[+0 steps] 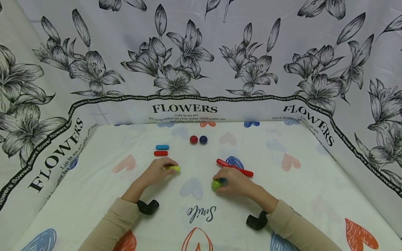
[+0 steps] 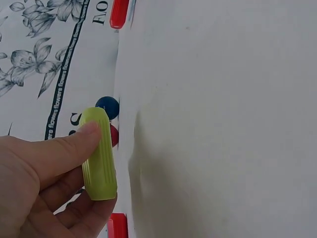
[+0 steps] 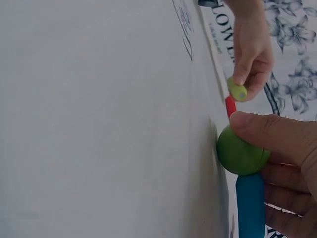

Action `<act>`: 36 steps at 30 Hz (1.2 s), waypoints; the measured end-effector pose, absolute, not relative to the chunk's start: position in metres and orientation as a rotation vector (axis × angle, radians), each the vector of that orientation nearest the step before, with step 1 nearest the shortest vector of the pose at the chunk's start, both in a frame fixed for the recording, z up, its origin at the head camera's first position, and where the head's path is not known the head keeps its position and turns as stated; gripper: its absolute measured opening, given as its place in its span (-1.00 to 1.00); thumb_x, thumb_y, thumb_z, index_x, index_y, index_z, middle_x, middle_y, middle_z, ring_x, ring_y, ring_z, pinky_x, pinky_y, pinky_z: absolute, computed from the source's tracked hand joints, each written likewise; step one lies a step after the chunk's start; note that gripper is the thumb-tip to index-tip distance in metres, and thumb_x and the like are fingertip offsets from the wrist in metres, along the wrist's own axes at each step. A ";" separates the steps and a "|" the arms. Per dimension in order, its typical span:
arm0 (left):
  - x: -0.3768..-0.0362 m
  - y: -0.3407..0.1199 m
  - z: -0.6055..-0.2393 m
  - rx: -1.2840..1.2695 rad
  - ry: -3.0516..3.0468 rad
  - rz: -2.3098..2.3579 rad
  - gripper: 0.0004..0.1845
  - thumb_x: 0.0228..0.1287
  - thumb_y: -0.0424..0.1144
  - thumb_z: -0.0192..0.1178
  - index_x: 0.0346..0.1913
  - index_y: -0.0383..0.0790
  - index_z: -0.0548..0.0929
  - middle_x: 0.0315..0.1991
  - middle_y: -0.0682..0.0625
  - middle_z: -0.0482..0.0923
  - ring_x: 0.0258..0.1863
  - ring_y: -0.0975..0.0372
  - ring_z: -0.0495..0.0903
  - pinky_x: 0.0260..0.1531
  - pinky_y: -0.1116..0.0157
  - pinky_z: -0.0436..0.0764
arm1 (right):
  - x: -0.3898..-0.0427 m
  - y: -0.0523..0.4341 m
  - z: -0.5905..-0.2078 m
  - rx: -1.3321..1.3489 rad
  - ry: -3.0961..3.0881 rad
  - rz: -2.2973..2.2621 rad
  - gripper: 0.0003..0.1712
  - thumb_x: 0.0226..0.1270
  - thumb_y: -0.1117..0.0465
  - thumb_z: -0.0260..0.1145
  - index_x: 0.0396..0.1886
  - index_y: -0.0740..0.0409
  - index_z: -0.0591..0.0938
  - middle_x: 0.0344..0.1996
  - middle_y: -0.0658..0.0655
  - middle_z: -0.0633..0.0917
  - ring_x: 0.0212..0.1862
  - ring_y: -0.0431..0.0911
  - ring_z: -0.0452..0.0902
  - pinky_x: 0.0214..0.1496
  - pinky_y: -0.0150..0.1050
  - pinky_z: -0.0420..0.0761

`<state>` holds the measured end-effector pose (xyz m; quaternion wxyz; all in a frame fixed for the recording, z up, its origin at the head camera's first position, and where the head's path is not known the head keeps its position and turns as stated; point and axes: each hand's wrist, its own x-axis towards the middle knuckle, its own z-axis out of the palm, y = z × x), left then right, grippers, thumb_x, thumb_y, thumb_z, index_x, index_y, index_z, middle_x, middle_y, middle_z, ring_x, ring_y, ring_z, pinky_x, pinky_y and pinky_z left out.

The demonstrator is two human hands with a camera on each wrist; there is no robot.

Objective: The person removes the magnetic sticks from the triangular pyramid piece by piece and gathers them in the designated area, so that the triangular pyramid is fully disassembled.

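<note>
Over the middle of the cloth [image 1: 169,230], the left hand [image 1: 158,170] pinches a yellow stick [image 2: 99,163], thumb clamped on 1 face and fingers behind it. The right hand [image 1: 235,180] has its thumb and fingers clamped on a green ball [image 3: 237,153]; a blue stick [image 3: 251,206] meets that ball beside the same hand's fingers, though whether the 2 are joined I cannot tell. Just beyond the right hand lies a red piece [image 1: 246,172], partly hidden, so 1 stick or 2 is unclear. Just beyond the left hand, a red stick [image 1: 161,153] and a second blue stick [image 1: 162,147] lie side by side. Farther back, a red ball [image 1: 193,139] sits just beside a navy ball [image 1: 203,139].
</note>
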<state>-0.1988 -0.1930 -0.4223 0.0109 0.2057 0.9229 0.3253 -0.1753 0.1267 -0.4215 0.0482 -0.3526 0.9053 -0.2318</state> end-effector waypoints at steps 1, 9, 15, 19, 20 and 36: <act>-0.199 -0.195 -0.422 0.642 2.886 1.010 -0.81 0.19 -0.33 0.30 -0.13 -0.27 0.70 -0.17 -0.11 0.71 -0.18 0.16 0.61 -0.06 0.21 0.65 | -0.175 0.126 -0.421 -1.068 2.762 -0.704 -0.56 0.06 0.05 0.51 -0.03 0.04 0.71 -0.13 -0.03 0.73 -0.07 -0.20 0.60 -0.02 -0.38 0.68; -0.200 -0.204 -0.418 0.593 2.922 1.004 -0.81 0.22 -0.36 0.27 -0.12 -0.31 0.69 -0.16 -0.15 0.70 -0.18 0.13 0.61 -0.08 0.18 0.63 | -0.175 0.124 -0.419 -1.058 2.762 -0.689 -0.55 0.08 0.05 0.50 -0.01 0.04 0.70 -0.11 -0.01 0.73 -0.06 -0.19 0.61 0.00 -0.35 0.69; -0.203 -0.212 -0.421 0.522 2.947 1.009 -0.80 0.21 -0.36 0.27 -0.11 -0.32 0.69 -0.12 -0.19 0.69 -0.15 0.08 0.60 -0.01 0.07 0.63 | -0.176 0.123 -0.419 -1.058 2.756 -0.679 -0.54 0.09 0.04 0.49 0.01 0.04 0.69 -0.09 -0.01 0.73 -0.04 -0.18 0.61 0.02 -0.34 0.68; -0.205 -0.218 -0.424 0.461 2.970 1.030 -0.78 0.20 -0.37 0.28 -0.09 -0.35 0.68 -0.09 -0.24 0.68 -0.11 0.01 0.61 0.02 0.02 0.62 | -0.176 0.123 -0.419 -1.054 2.749 -0.677 -0.53 0.10 0.03 0.48 0.03 0.04 0.69 -0.07 -0.01 0.73 -0.02 -0.17 0.61 0.03 -0.30 0.68; -0.206 -0.220 -0.425 0.452 2.979 1.031 -0.77 0.20 -0.36 0.29 -0.09 -0.35 0.68 -0.09 -0.25 0.68 -0.11 0.00 0.61 0.02 0.01 0.62 | -0.176 0.124 -0.420 -1.052 2.747 -0.677 -0.53 0.10 0.03 0.48 0.03 0.04 0.69 -0.07 -0.01 0.73 -0.01 -0.17 0.61 0.04 -0.30 0.68; -0.217 -0.230 -0.430 0.342 3.016 0.987 -0.76 0.20 -0.37 0.28 -0.07 -0.36 0.68 0.03 -0.36 0.62 0.06 -0.15 0.56 0.09 -0.05 0.58 | -0.177 0.128 -0.421 -1.115 2.755 -0.662 -0.52 0.10 0.05 0.48 0.03 0.09 0.69 -0.08 0.00 0.74 -0.02 -0.16 0.61 0.05 -0.31 0.68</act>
